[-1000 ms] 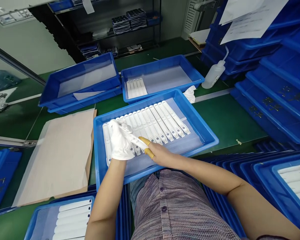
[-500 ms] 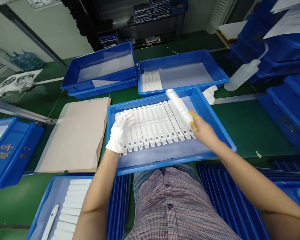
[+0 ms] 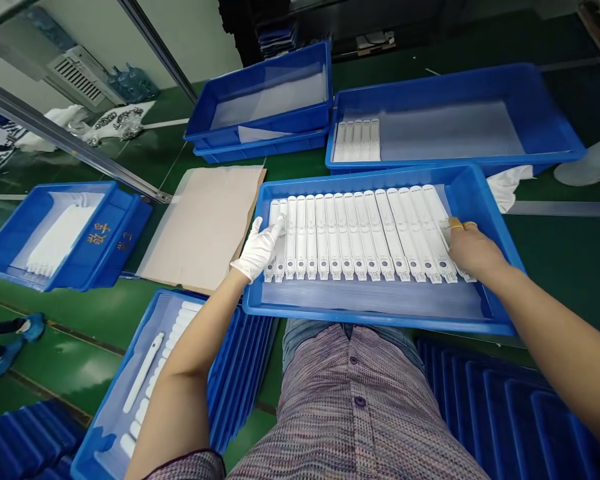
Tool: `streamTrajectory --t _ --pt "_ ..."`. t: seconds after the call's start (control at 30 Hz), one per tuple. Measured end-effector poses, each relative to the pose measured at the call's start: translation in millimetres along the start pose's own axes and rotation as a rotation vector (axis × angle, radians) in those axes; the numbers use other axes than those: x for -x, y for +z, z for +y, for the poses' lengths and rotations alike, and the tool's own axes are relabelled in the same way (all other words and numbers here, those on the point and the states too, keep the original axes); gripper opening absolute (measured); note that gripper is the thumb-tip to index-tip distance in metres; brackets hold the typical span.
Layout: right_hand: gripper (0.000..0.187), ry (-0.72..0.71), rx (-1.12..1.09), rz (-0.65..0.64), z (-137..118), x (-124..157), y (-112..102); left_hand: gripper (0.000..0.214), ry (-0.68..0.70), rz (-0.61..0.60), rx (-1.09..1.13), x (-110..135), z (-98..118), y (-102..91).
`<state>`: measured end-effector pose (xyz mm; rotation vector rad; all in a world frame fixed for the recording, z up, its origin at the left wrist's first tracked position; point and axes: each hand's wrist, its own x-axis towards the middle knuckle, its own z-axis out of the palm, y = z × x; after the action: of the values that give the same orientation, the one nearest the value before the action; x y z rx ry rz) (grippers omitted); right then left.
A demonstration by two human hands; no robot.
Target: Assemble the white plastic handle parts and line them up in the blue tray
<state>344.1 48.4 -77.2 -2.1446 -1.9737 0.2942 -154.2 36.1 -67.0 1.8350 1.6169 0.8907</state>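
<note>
A row of long white plastic strips [image 3: 347,233] lies side by side in the blue tray [image 3: 370,319] before me, each with a small dark dot near its lower end. My left hand [image 3: 260,250], in a white glove, rests at the row's left end with thumb and fingers apart, fingertips touching the strips there. At the right end, my right hand [image 3: 473,250], with yellow finger covers, has its bent fingers closed on the outermost white plastic strip [image 3: 466,275], which is partly hidden beneath them.
Behind stands a blue tray [image 3: 545,113] with several white strips, beside stacked trays [image 3: 260,100]. A paper-covered board [image 3: 200,220] lies left. Another tray [image 3: 150,313] of white pieces sits lower left. A white cloth [image 3: 510,187] and a bottle [image 3: 590,163] are at right.
My right hand has lowered the raised white strip to the right end of the row. My left hand has opened its fingers at the left end. The view has turned left.
</note>
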Motion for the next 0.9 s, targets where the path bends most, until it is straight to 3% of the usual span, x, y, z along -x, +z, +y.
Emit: streamTrajectory --t 0.13,0.23,0.33,0.43,0.63,0.8,0.9 --pt "0.056 -0.003 0.154 -0.046 -7 13 -19 0.049 0.086 -0.093 -0.145 -3 -1 9.9" --pt "0.053 -0.022 0.207 0.125 -6 27 -36 0.059 0.174 -0.105 -0.301 0 10 18.4" --pt "0.052 0.065 0.140 0.255 7 31 -40 0.065 0.265 -0.238 -0.519 1 26 31.7" --pt "0.055 0.156 0.054 0.251 22 24 -34 0.075 0.212 -0.349 -0.669 -4 38 42.4" --pt "0.055 0.190 -0.084 0.279 35 14 -29 0.080 0.066 -0.330 -0.883 -25 54 58.7" --pt "0.052 0.195 -0.194 0.310 31 16 -31 0.075 0.120 -0.283 -0.832 -36 57 83.2" --pt "0.051 0.221 -0.272 0.338 32 17 -31 0.074 0.124 -0.317 -0.715 -37 59 76.2"
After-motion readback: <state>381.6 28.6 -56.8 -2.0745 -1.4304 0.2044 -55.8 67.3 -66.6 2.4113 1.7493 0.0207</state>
